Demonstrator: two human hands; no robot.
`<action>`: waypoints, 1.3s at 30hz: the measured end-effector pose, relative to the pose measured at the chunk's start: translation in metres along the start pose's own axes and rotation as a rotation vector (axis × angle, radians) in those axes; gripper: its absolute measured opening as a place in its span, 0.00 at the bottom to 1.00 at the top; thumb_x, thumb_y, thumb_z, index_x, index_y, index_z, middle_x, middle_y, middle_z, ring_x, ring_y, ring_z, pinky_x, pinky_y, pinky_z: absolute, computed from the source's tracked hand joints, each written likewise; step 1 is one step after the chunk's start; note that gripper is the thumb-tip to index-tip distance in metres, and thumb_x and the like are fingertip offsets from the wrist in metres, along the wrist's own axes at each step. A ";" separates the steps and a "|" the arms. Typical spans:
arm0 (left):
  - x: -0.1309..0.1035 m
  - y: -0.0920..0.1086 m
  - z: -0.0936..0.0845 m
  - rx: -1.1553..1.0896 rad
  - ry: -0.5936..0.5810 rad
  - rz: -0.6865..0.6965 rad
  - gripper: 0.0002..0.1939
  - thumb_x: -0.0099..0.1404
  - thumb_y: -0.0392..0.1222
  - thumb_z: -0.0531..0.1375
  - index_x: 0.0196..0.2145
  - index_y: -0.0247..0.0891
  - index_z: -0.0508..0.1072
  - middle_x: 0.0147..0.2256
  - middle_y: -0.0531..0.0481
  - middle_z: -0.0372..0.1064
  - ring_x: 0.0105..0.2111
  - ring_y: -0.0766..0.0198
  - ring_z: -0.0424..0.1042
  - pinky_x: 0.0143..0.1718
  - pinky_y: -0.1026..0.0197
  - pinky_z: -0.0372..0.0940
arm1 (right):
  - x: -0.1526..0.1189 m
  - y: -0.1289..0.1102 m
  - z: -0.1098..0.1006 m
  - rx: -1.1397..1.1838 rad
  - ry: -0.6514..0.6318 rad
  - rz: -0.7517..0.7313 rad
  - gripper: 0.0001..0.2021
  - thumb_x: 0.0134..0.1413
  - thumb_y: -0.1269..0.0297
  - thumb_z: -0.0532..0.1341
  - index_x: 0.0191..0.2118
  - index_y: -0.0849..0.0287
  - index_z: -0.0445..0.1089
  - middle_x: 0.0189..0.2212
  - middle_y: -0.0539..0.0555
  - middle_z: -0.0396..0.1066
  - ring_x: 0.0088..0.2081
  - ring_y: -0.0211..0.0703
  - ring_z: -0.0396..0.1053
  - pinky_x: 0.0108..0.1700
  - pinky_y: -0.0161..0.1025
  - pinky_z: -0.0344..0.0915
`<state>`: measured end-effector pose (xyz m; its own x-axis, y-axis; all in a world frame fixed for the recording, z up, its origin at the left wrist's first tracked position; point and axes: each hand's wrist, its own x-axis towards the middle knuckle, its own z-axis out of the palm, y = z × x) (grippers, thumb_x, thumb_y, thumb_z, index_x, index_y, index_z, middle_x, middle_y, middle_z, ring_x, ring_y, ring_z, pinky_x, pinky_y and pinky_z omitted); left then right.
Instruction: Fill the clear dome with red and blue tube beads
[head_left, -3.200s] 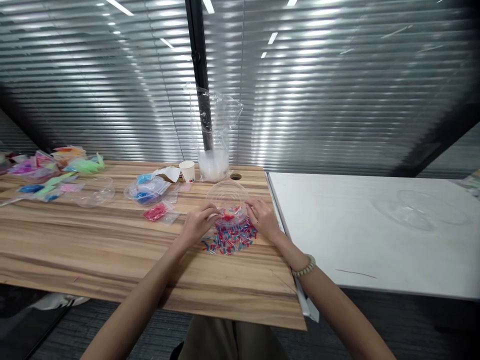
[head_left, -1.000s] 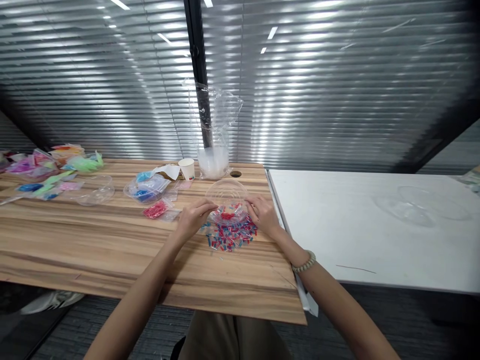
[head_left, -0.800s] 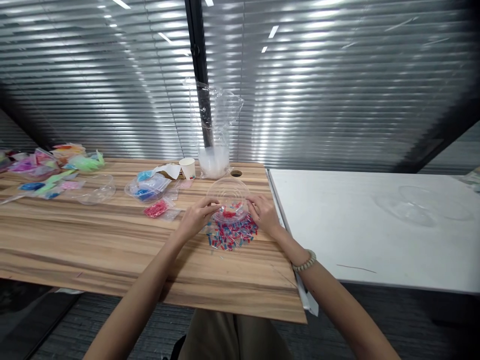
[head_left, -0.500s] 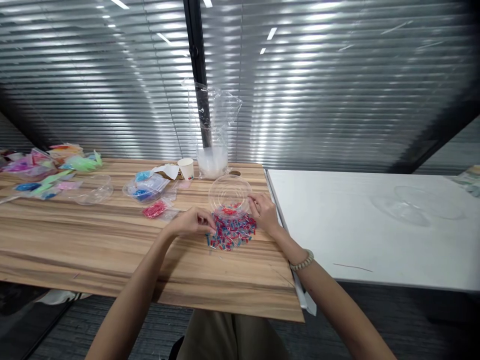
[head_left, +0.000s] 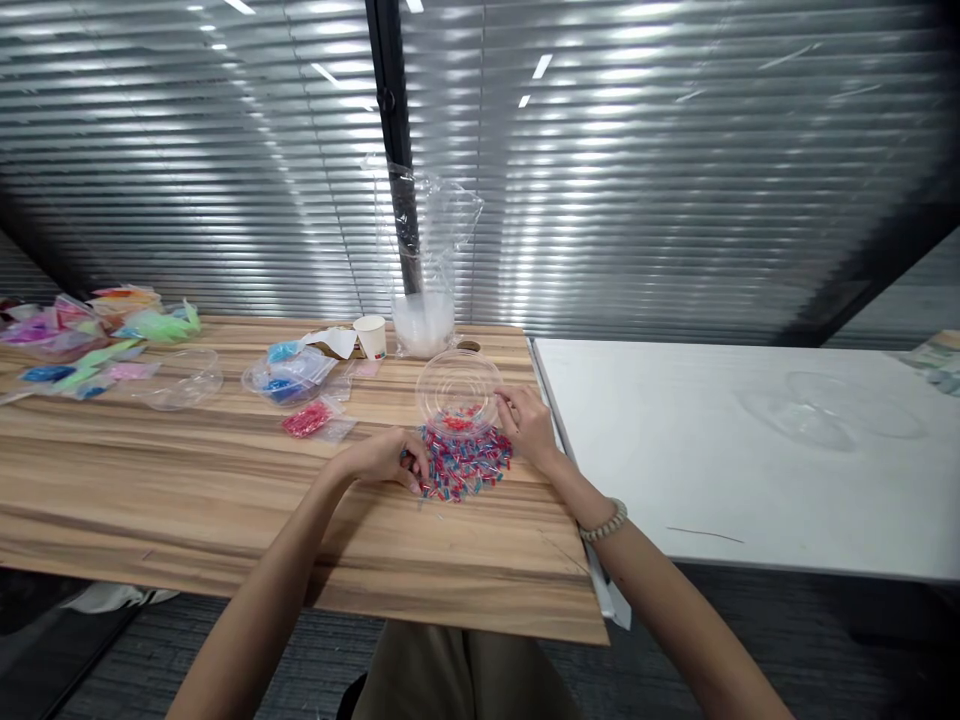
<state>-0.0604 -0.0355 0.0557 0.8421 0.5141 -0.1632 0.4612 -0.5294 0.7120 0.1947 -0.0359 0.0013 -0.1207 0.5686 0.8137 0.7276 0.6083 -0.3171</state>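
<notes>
A loose pile of small red, blue and purple tube-like pieces [head_left: 469,463] lies on the wooden table near its right end. Behind the pile, a clear round plastic bowl [head_left: 442,385] is tilted toward me, with some red pieces at its lower side. My right hand [head_left: 527,425] pinches the bowl's right rim. At the pile's left edge is my left hand [head_left: 390,460], fingers curled and fingertips down among the pieces. Whether a piece is between those fingers is too small to see.
Left of the pile lie a bag of red pieces [head_left: 306,418], a clear container with blue packets [head_left: 289,378] and a paper cup [head_left: 370,337]. A tall plastic bag [head_left: 424,320] stands at the back. Clear lids [head_left: 795,415] rest on the white table [head_left: 637,480].
My left hand has shifted slightly down along the pile's left edge, its fingers curling more. My right hand and the bowl stay in place.
</notes>
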 end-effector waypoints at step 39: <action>0.003 -0.012 0.008 0.112 0.093 0.046 0.07 0.58 0.40 0.60 0.29 0.33 0.74 0.30 0.47 0.70 0.30 0.66 0.67 0.32 0.67 0.60 | 0.000 0.001 0.000 -0.006 -0.010 -0.008 0.09 0.58 0.70 0.51 0.41 0.59 0.67 0.35 0.56 0.71 0.38 0.46 0.67 0.40 0.44 0.66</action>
<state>-0.0612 -0.0324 0.0411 0.8357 0.5453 -0.0648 0.4557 -0.6227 0.6361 0.1958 -0.0354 0.0005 -0.1329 0.5694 0.8112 0.7309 0.6091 -0.3078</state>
